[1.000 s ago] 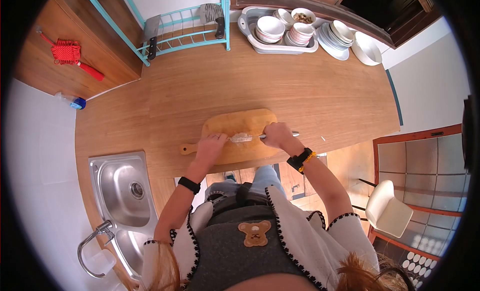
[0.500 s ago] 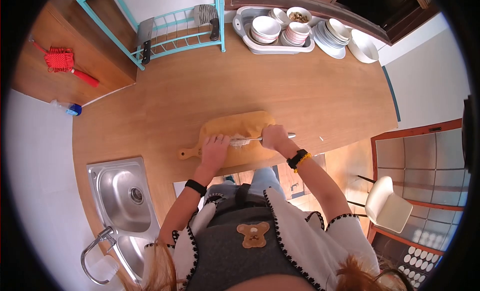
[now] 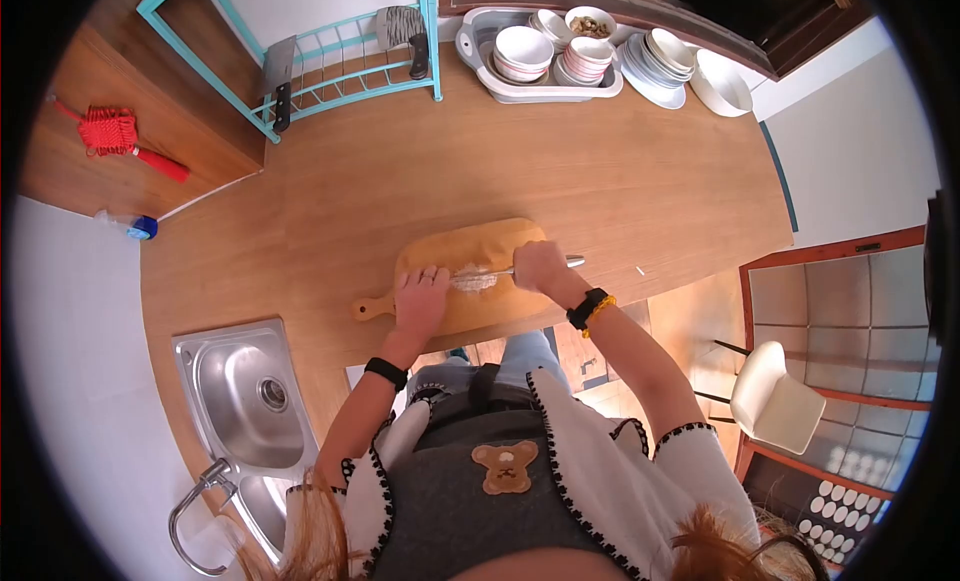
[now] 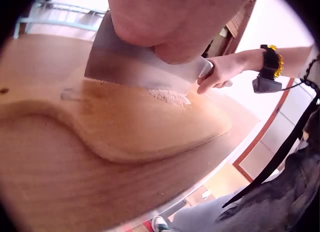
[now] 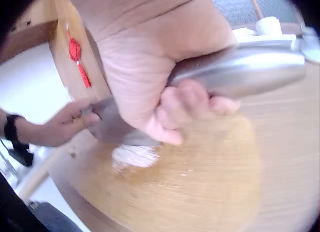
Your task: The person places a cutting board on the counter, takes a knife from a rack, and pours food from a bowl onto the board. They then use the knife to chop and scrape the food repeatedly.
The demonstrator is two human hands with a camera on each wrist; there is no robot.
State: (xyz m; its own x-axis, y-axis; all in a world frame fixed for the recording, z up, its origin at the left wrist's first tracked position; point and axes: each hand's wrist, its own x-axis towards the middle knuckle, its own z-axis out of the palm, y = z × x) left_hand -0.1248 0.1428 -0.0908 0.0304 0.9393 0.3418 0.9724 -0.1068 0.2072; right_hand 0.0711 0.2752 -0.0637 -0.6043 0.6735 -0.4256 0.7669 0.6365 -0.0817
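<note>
A wooden cutting board [image 3: 470, 241] lies on the counter with a small pale, finely chopped heap [image 3: 475, 281] near its middle. The right hand [image 3: 541, 267] grips the metal handle [image 5: 250, 72] of a broad-bladed cleaver [image 4: 132, 64]. At the blade's other end, the left hand [image 3: 422, 299] pinches the blade [image 5: 107, 119] between thumb and fingers. The blade's lower edge stands beside the heap [image 4: 171, 97] in the left wrist view. In that view the left hand [image 4: 170, 22] hides part of the blade's top.
Behind the board stand a turquoise rack [image 3: 350, 93] with two knives and a grey-white tub [image 3: 540, 93] of bowls. Stacked plates [image 3: 655, 81] and a white bowl [image 3: 722, 84] are at back right. A sink [image 3: 245, 396] is set in at front left.
The cleaver and both hands have shifted slightly over the board, and the left hand's fingers lie differently at the blade's end. The head view has moved a little.
</note>
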